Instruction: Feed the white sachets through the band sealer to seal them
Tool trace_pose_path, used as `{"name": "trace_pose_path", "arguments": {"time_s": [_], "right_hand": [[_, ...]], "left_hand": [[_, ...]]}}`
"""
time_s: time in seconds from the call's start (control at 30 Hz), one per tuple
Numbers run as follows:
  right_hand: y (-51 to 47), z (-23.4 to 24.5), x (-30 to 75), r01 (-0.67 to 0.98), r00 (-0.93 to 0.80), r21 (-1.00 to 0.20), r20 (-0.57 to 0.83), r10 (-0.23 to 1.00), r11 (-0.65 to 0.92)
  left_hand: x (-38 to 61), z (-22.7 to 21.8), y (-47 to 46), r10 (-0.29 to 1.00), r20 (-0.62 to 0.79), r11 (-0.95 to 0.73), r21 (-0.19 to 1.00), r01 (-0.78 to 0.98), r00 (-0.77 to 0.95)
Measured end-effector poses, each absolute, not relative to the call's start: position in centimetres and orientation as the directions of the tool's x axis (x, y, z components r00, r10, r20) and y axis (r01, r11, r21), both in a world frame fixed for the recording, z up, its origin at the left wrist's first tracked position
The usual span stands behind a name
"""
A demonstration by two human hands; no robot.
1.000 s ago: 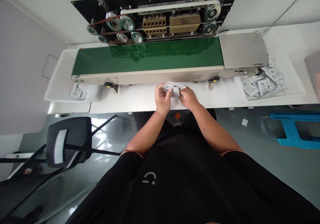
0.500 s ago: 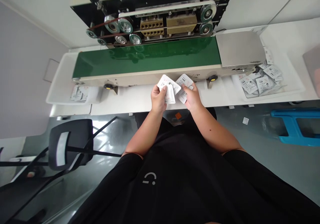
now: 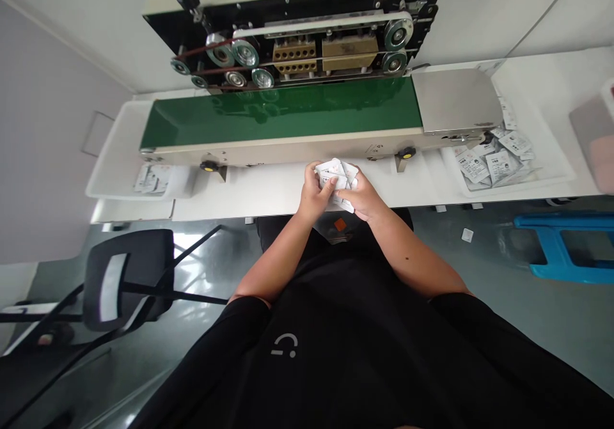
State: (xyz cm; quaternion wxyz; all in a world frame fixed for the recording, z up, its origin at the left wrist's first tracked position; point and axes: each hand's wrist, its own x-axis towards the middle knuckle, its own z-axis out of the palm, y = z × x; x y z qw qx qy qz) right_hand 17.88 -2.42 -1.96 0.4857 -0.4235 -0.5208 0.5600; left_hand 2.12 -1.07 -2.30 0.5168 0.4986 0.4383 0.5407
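Note:
Several small white printed packets point(image 3: 332, 169) overlap in one bunch between my two hands, above the front strip of the white table. My left hand point(image 3: 315, 194) is closed round the left side of the bunch, its thumb lying across the top. From the right, my right hand point(image 3: 365, 197) grips the other side, thumb also pressed on top. The fingers beneath the packets are hidden. Just beyond the hands is the front side of a machine with a green conveyor belt point(image 3: 297, 112).
Rollers and brass blocks point(image 3: 295, 57) sit behind the belt. A clear bin point(image 3: 551, 176) of similar packets stands right, another bin point(image 3: 110, 183) with a few packets left. A black chair point(image 3: 129, 275), a blue stool point(image 3: 556, 250) and a dropped packet point(image 3: 467, 234) are on the floor.
The two fanned groups of packets, one in each hand, have come together into a single overlapping bunch. Both hands have moved closer together and slightly toward my body.

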Motion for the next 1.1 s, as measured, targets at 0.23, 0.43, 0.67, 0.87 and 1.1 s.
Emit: {"name": "trace_pose_path", "arguments": {"time_s": [0.23,0.43,0.67,0.87,1.1], "right_hand": [[-2.9,-1.0,17.2,-0.147,0.026,-0.989,-0.023,0.999,-0.019],[-2.8,-1.3,16.7,-0.135,0.275,-0.991,-0.036,0.961,0.001],[-2.5,-1.0,16.4,-0.249,0.342,-0.967,-0.034,0.939,0.055],[-3.5,0.7,17.3,-0.251,-0.141,-0.965,-0.046,0.989,-0.081],[-3.7,1.7,20.7,-0.232,-0.004,-0.960,-0.160,0.987,-0.156]], "left_hand": [[3.8,-2.5,-1.7,0.991,-0.044,-0.010,0.920,-0.392,-0.130],[5.2,-3.0,-2.4,0.986,-0.023,-0.049,0.905,-0.422,-0.164],[5.8,-3.1,-1.7,0.990,-0.125,0.075,0.856,-0.511,-0.065],[4.6,-2.6,-0.7,0.990,-0.111,0.037,0.818,-0.574,-0.093],[1.0,-3.1,0.4,0.991,-0.055,-0.020,0.840,-0.542,-0.123]]}}
